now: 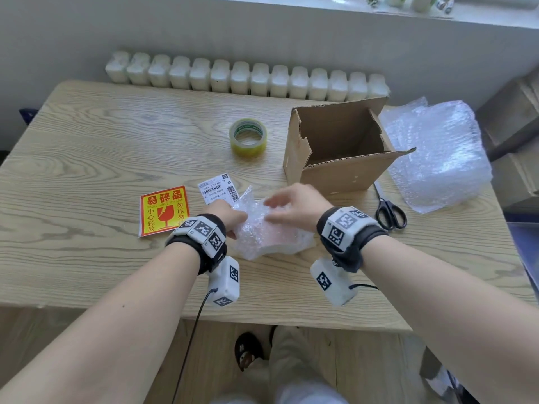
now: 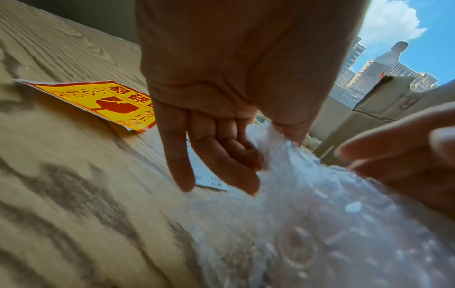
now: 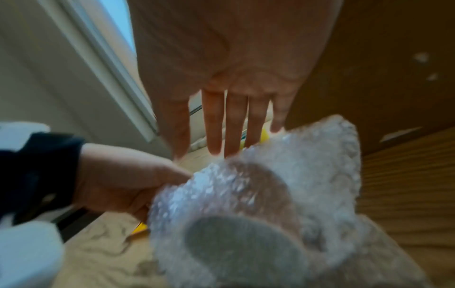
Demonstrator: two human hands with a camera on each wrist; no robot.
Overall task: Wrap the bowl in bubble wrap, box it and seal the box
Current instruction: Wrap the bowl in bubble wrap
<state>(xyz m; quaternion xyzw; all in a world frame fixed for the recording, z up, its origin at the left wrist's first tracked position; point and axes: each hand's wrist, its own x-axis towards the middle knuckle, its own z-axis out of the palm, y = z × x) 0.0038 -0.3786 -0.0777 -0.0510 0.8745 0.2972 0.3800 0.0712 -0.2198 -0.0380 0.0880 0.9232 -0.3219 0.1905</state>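
Observation:
The bowl lies on the table under a sheet of bubble wrap; only its pinkish shape shows through the plastic. My left hand pinches a fold of the bubble wrap at the bundle's left side between thumb and curled fingers. My right hand hovers over the top of the bundle with straight, spread fingers, blurred in both views. Just behind the bundle stands the open cardboard box, its flaps up. A roll of clear tape sits to the left of the box.
A yellow and red fragile sticker and a white shipping label lie left of the bundle. Black scissors lie to the right. A pile of spare bubble wrap fills the table's right end. A radiator runs behind the table.

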